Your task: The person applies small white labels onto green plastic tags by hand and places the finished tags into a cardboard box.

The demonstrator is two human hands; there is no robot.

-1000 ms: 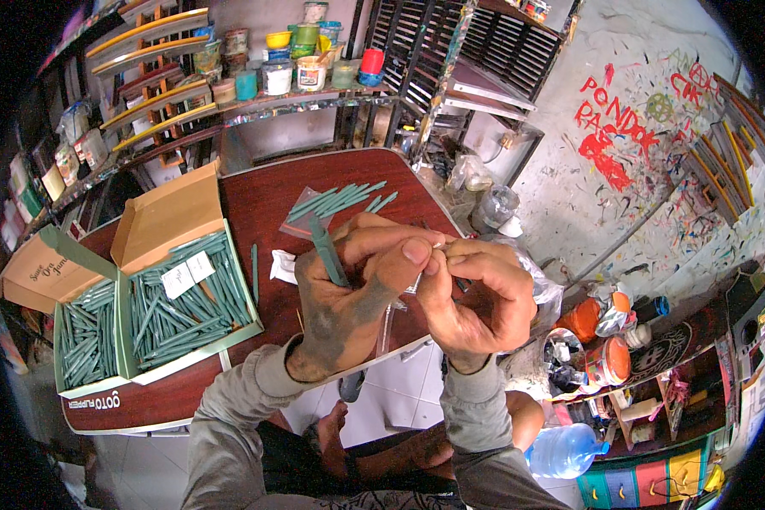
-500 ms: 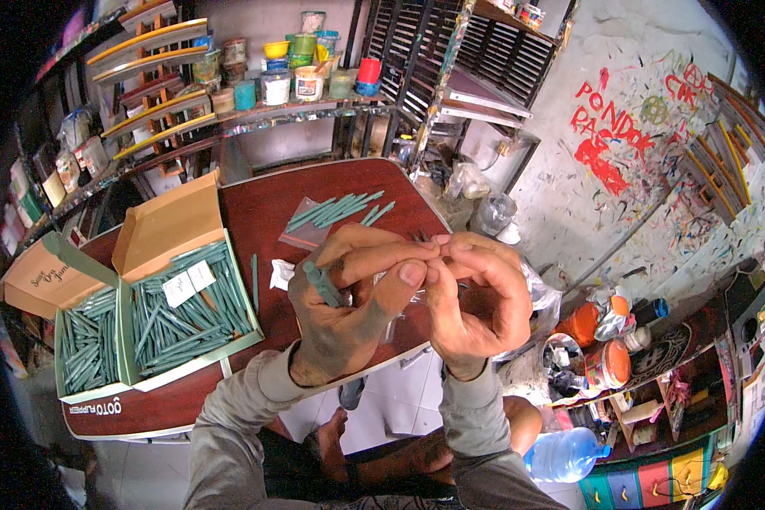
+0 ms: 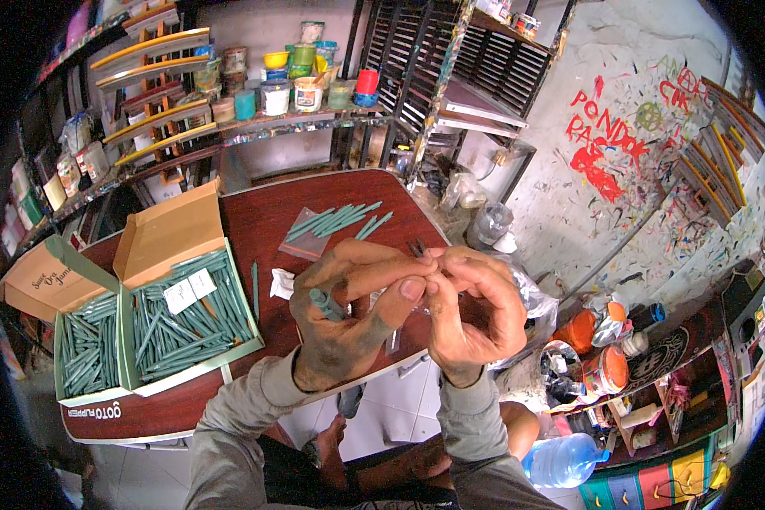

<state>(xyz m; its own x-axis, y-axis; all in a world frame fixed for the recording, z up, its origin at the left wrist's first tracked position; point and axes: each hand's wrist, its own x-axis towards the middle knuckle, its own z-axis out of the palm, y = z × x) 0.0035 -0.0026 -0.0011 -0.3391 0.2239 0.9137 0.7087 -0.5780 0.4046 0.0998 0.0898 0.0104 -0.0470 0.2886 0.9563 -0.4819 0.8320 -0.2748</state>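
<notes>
Above the table's near right part, my left hand (image 3: 348,314) and my right hand (image 3: 476,314) meet, thumbs and fingertips pinched together. Whatever sits between the fingertips is mostly hidden; small dark pointed tips (image 3: 416,248) show just behind them. A green cylinder-shaped piece (image 3: 325,303) rests in the curled fingers of my left hand, its far part covered. Beyond the hands, several slim green sticks (image 3: 336,219) lie on a clear plastic bag (image 3: 304,244). A crumpled white scrap (image 3: 282,283) is beside my left hand.
Two open cardboard boxes full of green sticks, a larger one (image 3: 255,340) and a smaller one (image 3: 59,387), stand on the left of the dark red table (image 3: 255,204). One stick (image 3: 255,289) lies alone beside them. Paint pots (image 3: 274,98) line the back shelf. Orange buckets (image 3: 606,367) stand right.
Both hands stay pinched together and have shifted only slightly. The green piece in my left hand has tilted a little, and the view has moved slightly.
</notes>
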